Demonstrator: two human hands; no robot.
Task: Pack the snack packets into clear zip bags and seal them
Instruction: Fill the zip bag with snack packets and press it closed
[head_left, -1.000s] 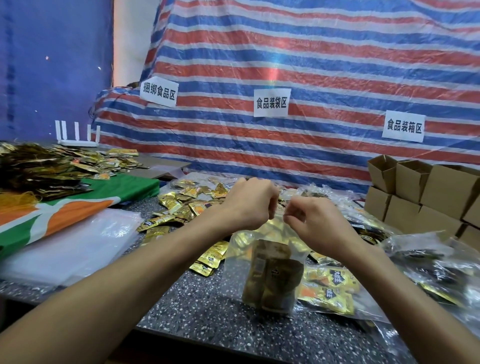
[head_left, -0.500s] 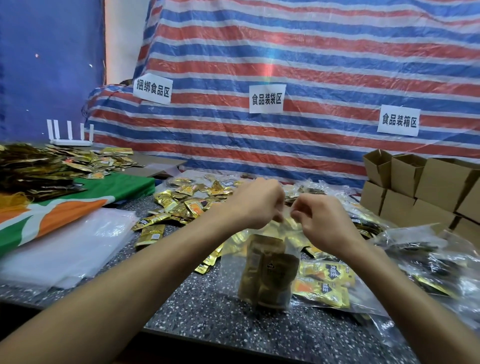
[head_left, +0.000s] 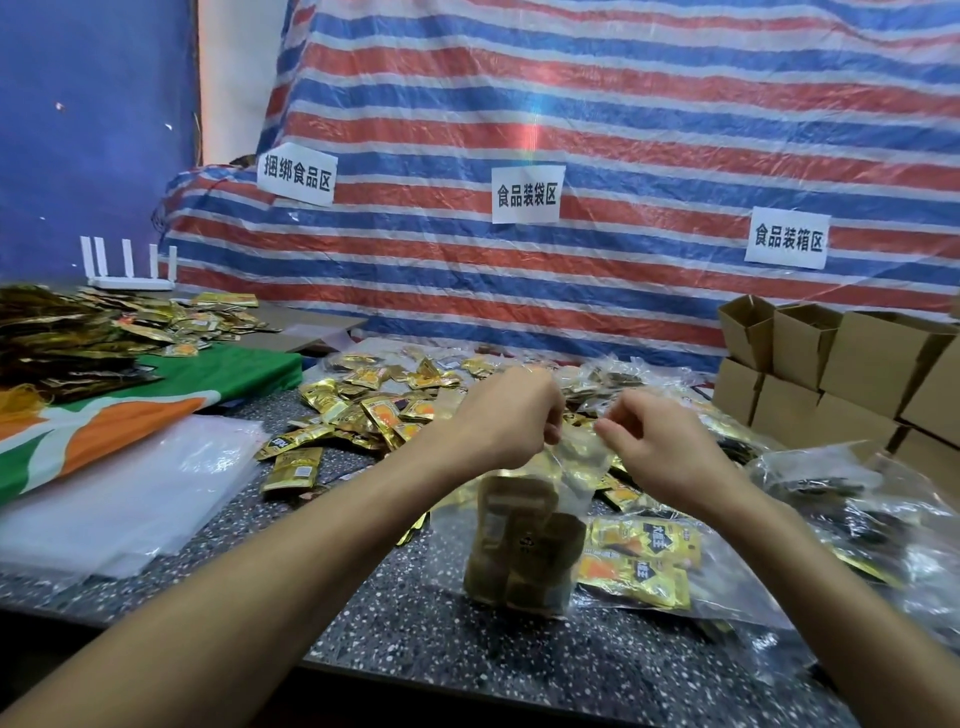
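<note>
A clear zip bag (head_left: 524, 545) hangs upright over the speckled table (head_left: 405, 634), with several gold snack packets bunched in its lower half. My left hand (head_left: 506, 415) pinches the bag's top edge on the left. My right hand (head_left: 660, 441) pinches the same edge on the right, a short gap from the left. Loose gold snack packets (head_left: 363, 410) lie in a pile behind my left arm. A filled clear bag of packets (head_left: 644, 566) lies flat to the right of the held bag.
A stack of empty clear bags (head_left: 119, 499) lies at the left, beside a green and orange cloth (head_left: 124, 410) with more gold packets. Brown cardboard boxes (head_left: 852, 364) are stacked at the right. Filled clear bags (head_left: 883, 509) crowd the right side. A striped tarp hangs behind.
Both hands stay at the bag's top edge and have drifted slightly apart. The bag still hangs between them.
</note>
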